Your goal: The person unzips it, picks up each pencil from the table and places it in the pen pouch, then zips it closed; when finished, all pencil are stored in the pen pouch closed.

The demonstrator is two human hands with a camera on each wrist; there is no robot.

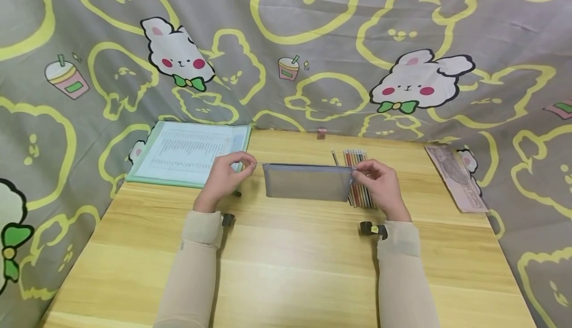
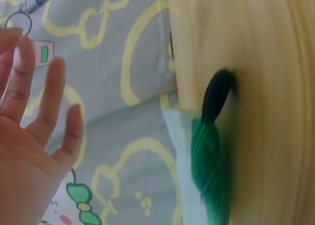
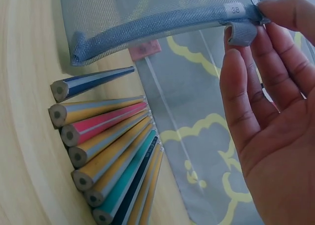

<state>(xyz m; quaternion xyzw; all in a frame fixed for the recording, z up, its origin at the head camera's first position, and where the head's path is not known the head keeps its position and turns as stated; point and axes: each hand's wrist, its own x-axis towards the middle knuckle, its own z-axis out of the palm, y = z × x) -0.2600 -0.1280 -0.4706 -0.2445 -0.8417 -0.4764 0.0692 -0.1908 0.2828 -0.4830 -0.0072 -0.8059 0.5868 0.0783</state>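
A grey-blue mesh zip pouch (image 1: 308, 184) hangs upright between both hands, its zipper along the top edge. My left hand (image 1: 227, 176) pinches the ring (image 2: 19, 22) at the zipper's left end with thumb and forefinger, the other fingers spread loosely. At the opposite top corner, my right hand (image 1: 380, 184) pinches the pouch between thumb and fingers, close to a small fabric loop (image 3: 243, 34). A row of sharpened-style wooden pencils (image 3: 106, 131), flat ends toward me, lies behind the pouch's right side and is partly hidden by it. One dark blue pencil (image 3: 93, 83) lies slightly apart.
At the back left lies a green-edged folder (image 1: 243, 139) with a printed sheet (image 1: 192, 144). A green cord bundle with a black tip (image 2: 216, 97) is beside it. A banknote-like paper (image 1: 458, 179) lies at the right edge. A small pinkish block (image 1: 321, 133) sits by the patterned curtain (image 1: 241, 0).
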